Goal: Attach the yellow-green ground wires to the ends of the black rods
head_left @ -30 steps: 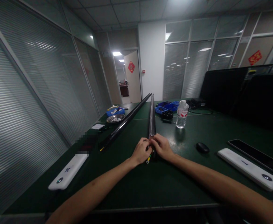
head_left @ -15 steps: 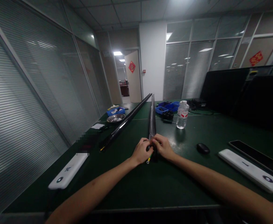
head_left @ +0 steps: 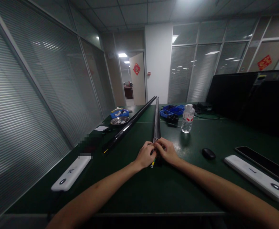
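Note:
A long black rail [head_left: 156,122], with a greyish, shiny upper face that looks like plastic film, runs away from me along the table. At its near end my left hand [head_left: 144,156] and my right hand [head_left: 168,152] meet, fingers bent and closed on it. Thumbs and fingertips press close together there, partly hiding what lies between them. Below the left fingers sticks out a short yellow-green wire [head_left: 153,163] with a ring terminal at its tip. To the left a second black rail [head_left: 127,128] lies slantwise, a bit of yellow at its near end.
Blue bins [head_left: 166,113] and a water bottle [head_left: 187,118] stand beyond my right hand. A mouse [head_left: 208,154], a white device [head_left: 257,177] and a dark flat phone-like slab [head_left: 263,162] lie rightward. Leftward are a metal bowl [head_left: 119,121] and another white device [head_left: 71,173].
The whole view has shifted slightly. Both hands stay at the rail's near end, and a small shiny spot now shows just above the fingertips.

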Motion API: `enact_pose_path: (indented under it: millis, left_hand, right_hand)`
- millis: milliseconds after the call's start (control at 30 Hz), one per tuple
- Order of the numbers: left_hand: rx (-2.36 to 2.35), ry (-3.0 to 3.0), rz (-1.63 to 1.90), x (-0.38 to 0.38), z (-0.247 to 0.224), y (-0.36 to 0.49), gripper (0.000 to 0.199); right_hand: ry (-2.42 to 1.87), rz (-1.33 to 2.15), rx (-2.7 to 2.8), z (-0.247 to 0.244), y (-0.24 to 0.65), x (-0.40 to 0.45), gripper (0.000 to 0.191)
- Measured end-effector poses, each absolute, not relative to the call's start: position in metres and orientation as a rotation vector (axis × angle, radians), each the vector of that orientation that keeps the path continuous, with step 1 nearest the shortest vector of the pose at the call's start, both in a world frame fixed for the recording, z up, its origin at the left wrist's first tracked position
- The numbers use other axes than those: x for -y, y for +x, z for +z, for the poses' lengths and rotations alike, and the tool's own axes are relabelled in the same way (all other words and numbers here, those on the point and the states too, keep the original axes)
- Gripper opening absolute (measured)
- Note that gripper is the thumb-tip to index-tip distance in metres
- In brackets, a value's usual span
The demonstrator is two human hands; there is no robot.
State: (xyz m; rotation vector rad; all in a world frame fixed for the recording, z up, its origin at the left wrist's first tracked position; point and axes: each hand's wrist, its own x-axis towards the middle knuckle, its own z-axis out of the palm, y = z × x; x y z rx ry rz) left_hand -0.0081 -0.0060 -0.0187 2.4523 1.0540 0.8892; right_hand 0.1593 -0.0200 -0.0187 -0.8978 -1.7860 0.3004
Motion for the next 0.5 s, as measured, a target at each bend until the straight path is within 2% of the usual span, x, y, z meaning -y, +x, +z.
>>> enact_pose_path:
  millis: [500]
  left_hand:
    - [-1.032, 2.43, 0.917, 0.0079, -0.0172, -0.0088, 0.017]
  right_hand:
    - [-0.866, 0.316, 1.804, -0.026, 0.1657, 0.0143, 0.02]
